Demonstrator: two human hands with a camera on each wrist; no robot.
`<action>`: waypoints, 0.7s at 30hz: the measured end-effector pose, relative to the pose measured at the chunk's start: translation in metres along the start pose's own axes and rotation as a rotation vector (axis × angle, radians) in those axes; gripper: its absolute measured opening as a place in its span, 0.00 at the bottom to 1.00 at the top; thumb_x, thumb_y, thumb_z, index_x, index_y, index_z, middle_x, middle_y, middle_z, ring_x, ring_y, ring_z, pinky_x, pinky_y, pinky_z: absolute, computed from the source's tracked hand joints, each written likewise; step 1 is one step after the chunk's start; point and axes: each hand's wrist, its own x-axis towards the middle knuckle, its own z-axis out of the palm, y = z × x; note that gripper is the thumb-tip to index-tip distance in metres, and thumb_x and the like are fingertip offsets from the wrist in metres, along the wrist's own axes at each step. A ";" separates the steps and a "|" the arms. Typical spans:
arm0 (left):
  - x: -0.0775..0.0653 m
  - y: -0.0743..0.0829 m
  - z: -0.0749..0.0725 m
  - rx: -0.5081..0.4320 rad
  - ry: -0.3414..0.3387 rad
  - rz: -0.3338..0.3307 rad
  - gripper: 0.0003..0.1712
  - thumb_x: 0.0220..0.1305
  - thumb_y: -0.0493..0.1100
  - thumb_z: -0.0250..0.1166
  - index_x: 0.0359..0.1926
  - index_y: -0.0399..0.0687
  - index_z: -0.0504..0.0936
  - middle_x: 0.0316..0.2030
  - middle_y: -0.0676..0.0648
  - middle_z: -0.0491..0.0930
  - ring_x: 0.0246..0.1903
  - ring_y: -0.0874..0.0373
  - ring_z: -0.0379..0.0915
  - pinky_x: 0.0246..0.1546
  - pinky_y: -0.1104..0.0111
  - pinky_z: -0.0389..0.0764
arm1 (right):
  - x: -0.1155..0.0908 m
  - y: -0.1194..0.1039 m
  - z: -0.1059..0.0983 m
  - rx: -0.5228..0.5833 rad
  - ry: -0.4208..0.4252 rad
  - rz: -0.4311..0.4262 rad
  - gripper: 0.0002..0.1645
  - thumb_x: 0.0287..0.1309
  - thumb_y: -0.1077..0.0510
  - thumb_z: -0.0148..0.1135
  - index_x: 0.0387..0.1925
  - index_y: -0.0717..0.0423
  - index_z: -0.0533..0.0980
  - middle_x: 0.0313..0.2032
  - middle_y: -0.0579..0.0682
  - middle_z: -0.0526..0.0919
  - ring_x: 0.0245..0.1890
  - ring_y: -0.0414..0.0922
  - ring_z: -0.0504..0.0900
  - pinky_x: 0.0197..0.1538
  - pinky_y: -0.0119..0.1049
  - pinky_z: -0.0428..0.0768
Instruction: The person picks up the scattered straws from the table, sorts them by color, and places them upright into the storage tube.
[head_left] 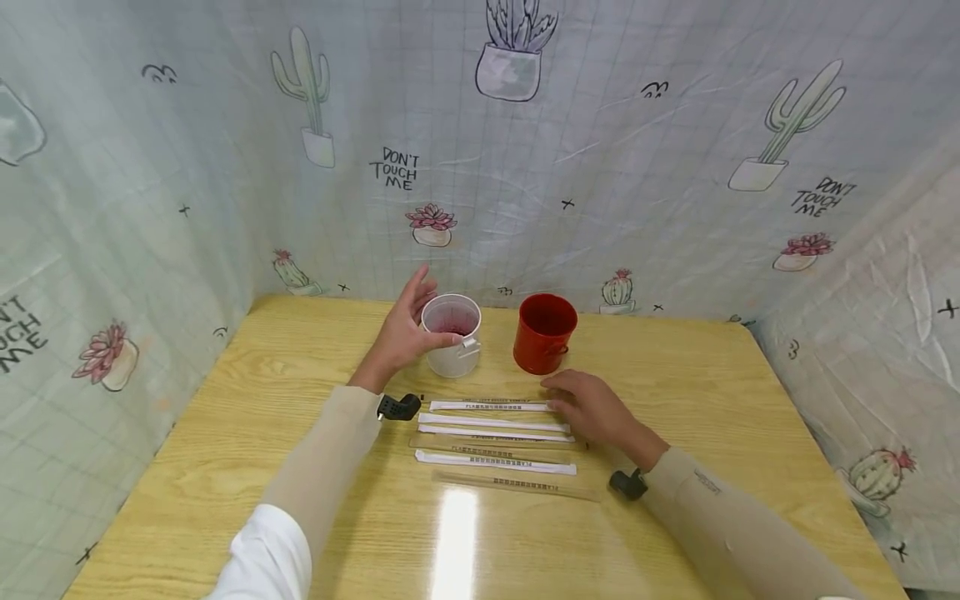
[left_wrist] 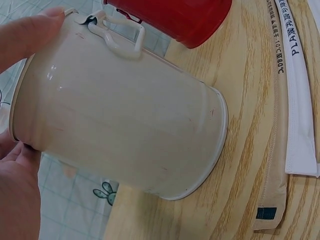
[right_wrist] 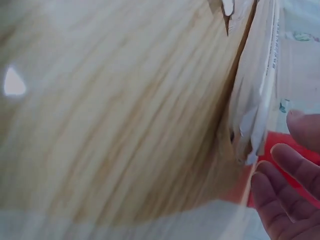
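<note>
My left hand [head_left: 403, 332] grips a small white metal bucket [head_left: 452, 363] near its rim, the thumb over the front and the other fingers at the far left side. In the left wrist view the bucket [left_wrist: 125, 110] shows its folded wire handle and smooth wall. To its right stands a red bucket [head_left: 537, 354] of like shape. Several paper-wrapped straws, some white [head_left: 495, 462] and some brown [head_left: 517, 483], lie side by side in front of the buckets. At their right ends hovers my right hand [head_left: 596, 412], its fingers loosely bent with nothing between them.
The light wooden table [head_left: 285, 367] carries everything. A cactus-printed cloth [head_left: 345, 225] hangs behind and around it. Glare [head_left: 454, 533] shines on the tabletop in front of the straws.
</note>
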 end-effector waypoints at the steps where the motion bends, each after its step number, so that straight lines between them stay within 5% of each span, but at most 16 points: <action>1: 0.000 -0.001 0.000 -0.004 0.000 0.002 0.74 0.49 0.35 0.83 0.85 0.62 0.43 0.82 0.41 0.55 0.82 0.45 0.52 0.82 0.49 0.56 | 0.001 0.000 0.002 0.030 0.007 0.019 0.20 0.65 0.61 0.70 0.58 0.59 0.83 0.54 0.54 0.89 0.52 0.51 0.88 0.59 0.51 0.85; 13: -0.003 -0.005 0.001 0.008 0.016 0.058 0.73 0.48 0.41 0.85 0.85 0.60 0.45 0.80 0.38 0.58 0.80 0.45 0.57 0.80 0.47 0.60 | 0.015 0.003 0.017 0.236 0.049 0.208 0.14 0.60 0.65 0.73 0.48 0.58 0.88 0.44 0.53 0.92 0.44 0.47 0.88 0.49 0.38 0.86; 21: -0.004 -0.004 0.000 0.017 0.018 0.059 0.73 0.49 0.40 0.85 0.85 0.63 0.45 0.79 0.39 0.59 0.79 0.45 0.57 0.80 0.48 0.60 | 0.017 -0.002 0.021 0.284 0.023 0.223 0.11 0.60 0.67 0.72 0.46 0.60 0.88 0.41 0.55 0.90 0.40 0.45 0.86 0.44 0.32 0.82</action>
